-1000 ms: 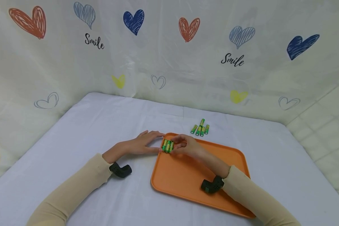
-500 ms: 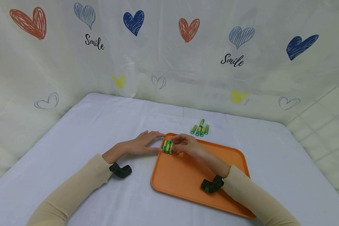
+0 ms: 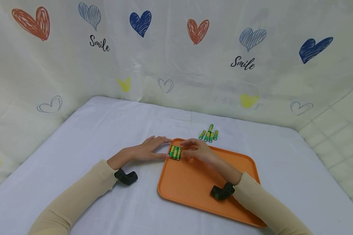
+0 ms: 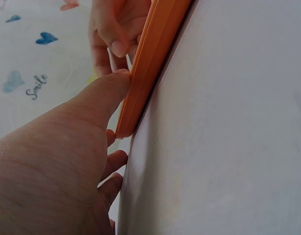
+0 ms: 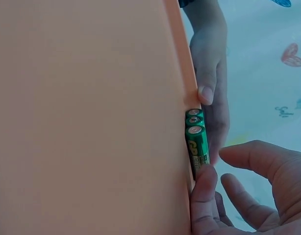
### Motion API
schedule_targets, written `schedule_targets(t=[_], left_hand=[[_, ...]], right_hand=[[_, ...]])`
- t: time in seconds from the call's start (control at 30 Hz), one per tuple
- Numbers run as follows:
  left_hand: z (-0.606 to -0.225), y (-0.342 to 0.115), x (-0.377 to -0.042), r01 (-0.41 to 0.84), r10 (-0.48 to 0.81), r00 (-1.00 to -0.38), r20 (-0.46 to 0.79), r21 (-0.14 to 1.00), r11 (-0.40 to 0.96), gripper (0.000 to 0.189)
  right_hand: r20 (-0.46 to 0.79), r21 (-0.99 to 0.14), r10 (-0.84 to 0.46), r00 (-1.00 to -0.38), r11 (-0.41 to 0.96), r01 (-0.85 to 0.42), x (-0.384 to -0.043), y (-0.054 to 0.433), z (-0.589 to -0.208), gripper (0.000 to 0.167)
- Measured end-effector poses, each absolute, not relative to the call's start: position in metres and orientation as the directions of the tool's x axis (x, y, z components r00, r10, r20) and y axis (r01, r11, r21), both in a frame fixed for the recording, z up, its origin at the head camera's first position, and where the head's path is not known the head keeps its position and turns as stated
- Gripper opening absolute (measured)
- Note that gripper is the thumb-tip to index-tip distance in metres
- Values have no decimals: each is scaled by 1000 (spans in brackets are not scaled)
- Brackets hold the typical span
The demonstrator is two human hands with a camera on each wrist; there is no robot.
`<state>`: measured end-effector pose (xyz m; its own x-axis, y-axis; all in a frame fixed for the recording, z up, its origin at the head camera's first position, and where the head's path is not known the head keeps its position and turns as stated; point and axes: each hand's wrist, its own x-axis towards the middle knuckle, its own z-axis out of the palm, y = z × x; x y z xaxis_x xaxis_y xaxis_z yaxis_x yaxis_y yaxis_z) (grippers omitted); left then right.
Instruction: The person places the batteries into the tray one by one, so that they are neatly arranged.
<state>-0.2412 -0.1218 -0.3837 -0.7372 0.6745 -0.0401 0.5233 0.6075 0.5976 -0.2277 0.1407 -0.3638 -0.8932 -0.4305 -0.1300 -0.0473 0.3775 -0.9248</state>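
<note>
A row of green batteries (image 3: 175,152) is lying inside the far-left corner of the orange tray (image 3: 191,186). Right hand (image 3: 202,152) is hovering just beside them, grip loose; left hand (image 3: 147,150) is touching tray's left rim, grip unclenched.

You have eight batteries (image 3: 175,152) in view — three in one tray (image 3: 188,186), five on one table (image 3: 106,130). You count two hands (image 3: 147,151) (image 3: 201,152), two sleeves (image 3: 76,192), two wrist cameras (image 3: 126,177) — and, on one backdrop (image 3: 167,58), two "Smile" words (image 3: 99,43) and eleven whole hearts (image 3: 140,23).
</note>
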Motion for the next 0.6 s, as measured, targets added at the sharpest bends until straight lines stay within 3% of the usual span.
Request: schedule_targets(t=[0.6], left_hand=[[-385, -122, -242, 537, 677, -735, -26, 587, 606, 69]], right_hand=[[-111, -934, -414, -904, 354, -47, -231, 156, -361, 40]])
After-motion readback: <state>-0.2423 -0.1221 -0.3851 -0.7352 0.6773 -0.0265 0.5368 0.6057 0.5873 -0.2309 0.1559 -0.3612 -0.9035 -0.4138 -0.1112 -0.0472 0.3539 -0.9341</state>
